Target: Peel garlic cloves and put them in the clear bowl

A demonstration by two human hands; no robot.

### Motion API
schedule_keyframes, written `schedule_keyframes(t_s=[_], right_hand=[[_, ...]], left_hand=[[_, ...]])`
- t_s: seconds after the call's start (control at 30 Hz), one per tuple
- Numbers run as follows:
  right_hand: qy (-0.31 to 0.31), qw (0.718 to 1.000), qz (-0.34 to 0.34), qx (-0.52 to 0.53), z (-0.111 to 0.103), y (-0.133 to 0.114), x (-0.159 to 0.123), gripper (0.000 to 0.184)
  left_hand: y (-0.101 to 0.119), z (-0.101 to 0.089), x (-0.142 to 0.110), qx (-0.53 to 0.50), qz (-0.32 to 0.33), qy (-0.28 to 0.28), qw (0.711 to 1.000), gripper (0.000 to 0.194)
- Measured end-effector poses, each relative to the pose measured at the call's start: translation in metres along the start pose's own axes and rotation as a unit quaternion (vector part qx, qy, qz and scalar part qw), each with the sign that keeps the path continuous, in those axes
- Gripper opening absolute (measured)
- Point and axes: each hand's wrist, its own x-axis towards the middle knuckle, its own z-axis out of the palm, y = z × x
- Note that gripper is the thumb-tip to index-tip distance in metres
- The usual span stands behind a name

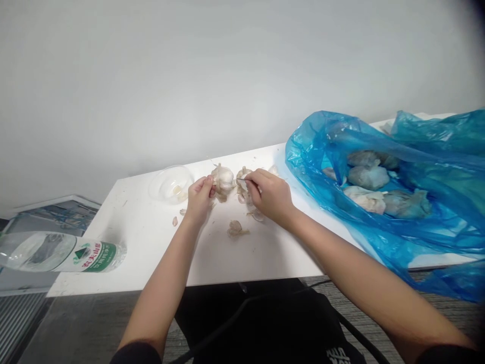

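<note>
Pinched between the fingers and thumb of my left hand (201, 194) is a whitish garlic bulb (224, 177), still in papery skin. Close by on the right, my right hand (272, 194) is closed around a thin metal tool (243, 180); only its narrow tip shows, pointing left toward the bulb. Whether it is a blade or a pick I cannot tell. Under and beside the right fingers lies more garlic with loose skin (242, 194). A clear shallow bowl (161, 188) with a few pale cloves stands left of my left hand.
A small piece of garlic with skin (235, 227) lies nearer me on the white table (151, 253). At the left edge stands a water bottle (64, 252). An open blue plastic bag (322, 146) with several garlic bulbs (367, 177) covers the right side. A wall rises behind.
</note>
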Motion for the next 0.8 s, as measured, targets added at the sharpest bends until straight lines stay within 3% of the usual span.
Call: schedule_keyframes(t_s=[0.13, 0.23, 0.33, 0.6, 0.8], right_hand=[[0.029, 0.999, 0.042, -0.008, -0.008, 0.003, 0.004, 0.021], [0.056, 0.998, 0.013, -0.010, -0.014, 0.004, 0.006, 0.025], [0.044, 0.998, -0.039, -0.020, -0.014, 0.005, 0.005, 0.028], [-0.023, 0.995, -0.053, -0.082, -0.007, 0.003, 0.002, 0.030], [-0.014, 0.996, -0.017, -0.081, -0.008, 0.005, 0.003, 0.030]], left_hand=[[0.005, -0.002, -0.003, 0.111, 0.078, 0.006, 0.991, 0.043], [0.010, -0.003, -0.008, 0.249, 0.193, 0.030, 0.949, 0.034], [0.013, -0.001, -0.012, 0.317, 0.253, 0.033, 0.913, 0.029], [0.010, 0.000, -0.013, 0.317, 0.252, 0.004, 0.914, 0.030], [0.007, -0.001, -0.013, 0.306, 0.255, -0.020, 0.917, 0.030]])
